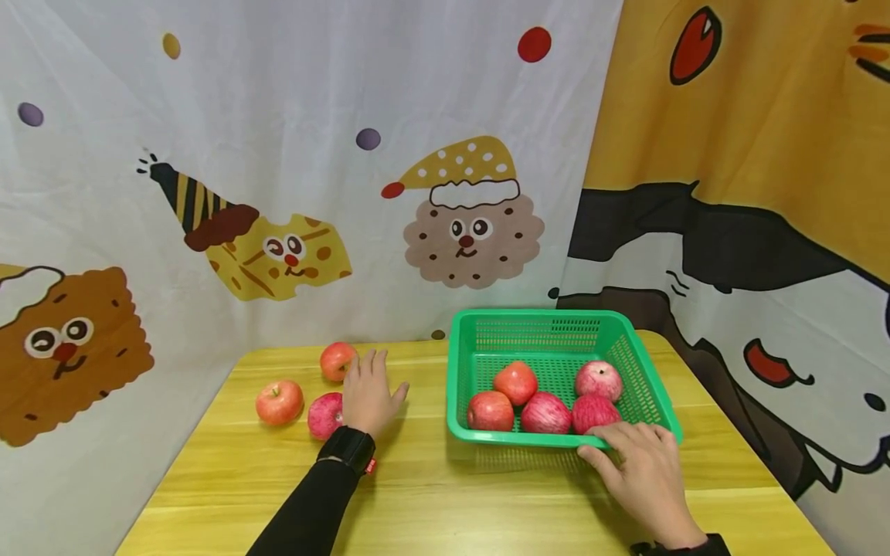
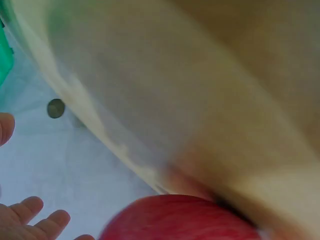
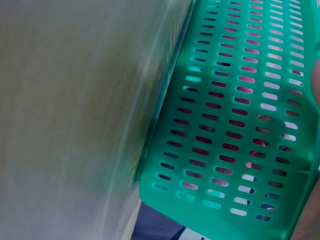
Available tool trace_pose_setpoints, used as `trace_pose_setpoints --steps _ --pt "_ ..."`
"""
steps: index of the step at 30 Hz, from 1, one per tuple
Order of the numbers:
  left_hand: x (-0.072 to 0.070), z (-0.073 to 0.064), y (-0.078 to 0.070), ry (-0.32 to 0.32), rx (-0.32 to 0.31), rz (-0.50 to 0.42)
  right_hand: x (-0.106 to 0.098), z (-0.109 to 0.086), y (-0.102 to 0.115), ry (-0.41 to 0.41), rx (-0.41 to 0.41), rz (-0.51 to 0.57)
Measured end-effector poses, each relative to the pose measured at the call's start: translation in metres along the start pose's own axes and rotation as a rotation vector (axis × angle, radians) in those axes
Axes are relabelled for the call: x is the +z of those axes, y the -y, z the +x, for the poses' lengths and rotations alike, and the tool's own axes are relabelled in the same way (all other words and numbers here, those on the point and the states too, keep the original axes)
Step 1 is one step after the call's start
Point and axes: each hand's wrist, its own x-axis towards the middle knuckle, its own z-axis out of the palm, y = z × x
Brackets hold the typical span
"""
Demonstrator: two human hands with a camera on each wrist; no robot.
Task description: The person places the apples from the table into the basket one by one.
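My left hand (image 1: 370,394) is held with its fingers extended, just right of a dark pink apple (image 1: 324,417) and in front of a red apple (image 1: 337,361). Nothing is in its grasp. The left wrist view shows its spread fingertips (image 2: 59,218) left of a large red apple (image 2: 180,220). A third, orange-red apple (image 1: 280,402) lies farther left. With my right hand (image 1: 643,471) I hold the front rim of a green plastic basket (image 1: 455,371) near its right corner, fingers over the rim and thumb outside. Several apples (image 1: 545,413) lie in the basket's front half.
The wooden table (image 1: 431,502) carries the basket on its right side and the loose apples on its left. Right behind it hangs a white curtain (image 1: 299,116) with cartoon prints. A slotted basket wall (image 3: 225,125) fills much of the right wrist view.
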Motion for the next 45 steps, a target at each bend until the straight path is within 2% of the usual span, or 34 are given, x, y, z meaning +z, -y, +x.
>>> trace_pose_setpoints --steps 4,8,13,17,20,24,28,31,34,36,38,41,43,45 --pt "0.004 -0.003 0.008 -0.004 0.008 -0.001 0.0 -0.001 0.001 0.005 0.007 0.0" --pt "0.005 -0.005 0.01 -0.007 0.024 0.014 0.0 -0.001 0.002 0.003 0.009 0.004" --pt "0.005 -0.004 0.011 0.018 0.023 0.037 0.0 0.0 0.005 -0.009 0.002 0.012" --pt "0.001 -0.002 0.014 0.04 -0.001 0.096 0.001 0.001 0.006 -0.02 -0.007 0.016" --pt "-0.008 -0.004 0.017 0.048 -0.045 0.14 0.001 0.002 0.007 -0.023 -0.017 0.017" --pt "-0.026 -0.014 0.022 0.05 -0.128 0.148 0.001 0.005 0.007 -0.02 -0.027 0.009" --pt "-0.04 -0.033 0.026 0.054 -0.192 0.111 0.0 0.007 0.004 -0.016 -0.027 0.008" --pt "-0.045 -0.048 0.025 0.071 -0.187 0.04 -0.001 0.008 0.002 -0.012 -0.021 0.011" --pt "-0.047 -0.057 0.022 0.102 -0.141 -0.032 -0.001 0.008 0.001 -0.01 -0.017 0.007" --pt "-0.047 -0.057 0.018 0.119 -0.13 -0.083 -0.001 0.007 0.002 -0.016 -0.019 0.002" --pt "-0.048 -0.052 0.011 0.107 -0.134 -0.155 0.001 0.005 0.003 -0.028 -0.025 0.0" --pt "-0.054 -0.039 -0.015 0.028 -0.126 -0.317 0.001 0.003 0.003 -0.023 -0.021 0.002" --pt "-0.056 -0.029 -0.041 -0.045 -0.053 -0.423 0.001 0.002 0.002 -0.013 -0.011 0.002" --pt "-0.056 -0.022 -0.071 -0.075 0.054 -0.492 0.001 0.002 0.002 -0.002 -0.001 -0.001"
